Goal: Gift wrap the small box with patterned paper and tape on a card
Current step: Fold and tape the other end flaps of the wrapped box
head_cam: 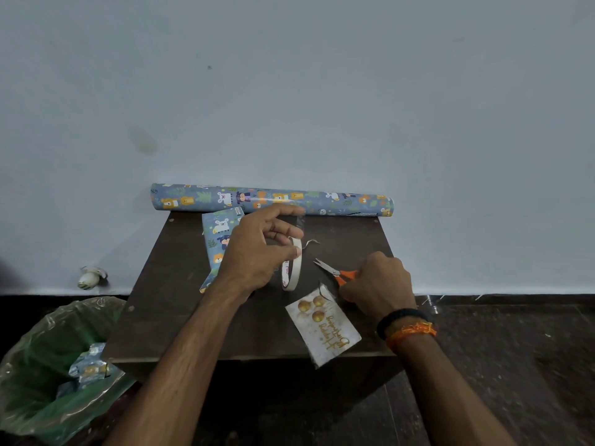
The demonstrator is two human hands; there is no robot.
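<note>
Two hands (257, 249), one tape roll (292, 268), one scissors (338, 274), one card (323, 329)

Bare worktop (180, 317) open at front left, paper roll (270, 201) blocking the back edge, card (323, 329), scissors (336, 273) and tape roll (291, 268) crowding the right

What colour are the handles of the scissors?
Orange; the small metal scissors in the right hand show best in the head view.

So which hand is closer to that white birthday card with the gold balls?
The right hand. It grips the orange-handled scissors just past the card's far corner. The left hand is farther off, holding the white tape roll.
</note>
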